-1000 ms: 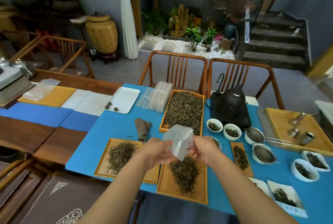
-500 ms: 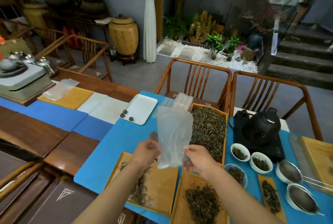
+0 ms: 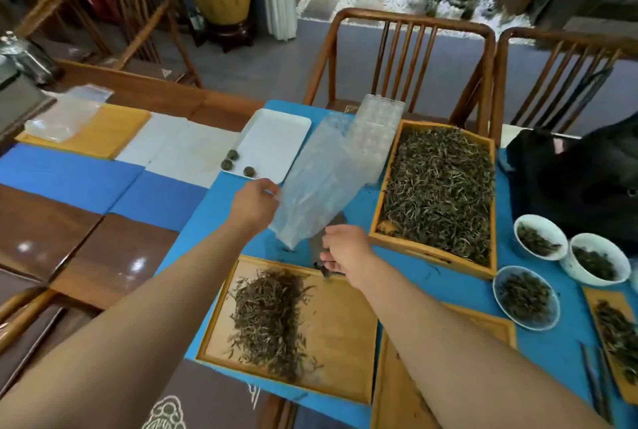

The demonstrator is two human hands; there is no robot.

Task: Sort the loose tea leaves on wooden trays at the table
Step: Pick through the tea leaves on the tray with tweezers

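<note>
My left hand (image 3: 254,205) pinches the left edge of a clear plastic bag (image 3: 319,183) that stretches up and right over the blue mat. My right hand (image 3: 345,249) hovers by the bag's lower end, fingers curled, with dark bits under its fingertips; what it grips I cannot tell. Below both hands lies a flat wooden tray (image 3: 340,332) with a pile of loose tea leaves (image 3: 269,318). A deep wooden tray (image 3: 374,231) full of tea leaves (image 3: 438,187) stands to the right. A second flat tray (image 3: 393,390) is partly hidden by my right forearm.
Three white bowls of tea, one of them (image 3: 540,235), stand at the right beside a black kettle (image 3: 587,183). A white plate (image 3: 272,142) with three tea balls and a clear plastic mould (image 3: 376,131) lie behind the bag. Two wooden chairs (image 3: 407,59) face the table's far edge.
The view has dropped and closed in on the table. The bag, held upright in both hands before, now lies slanted over the mat, and my right hand has slid to its lower end.
</note>
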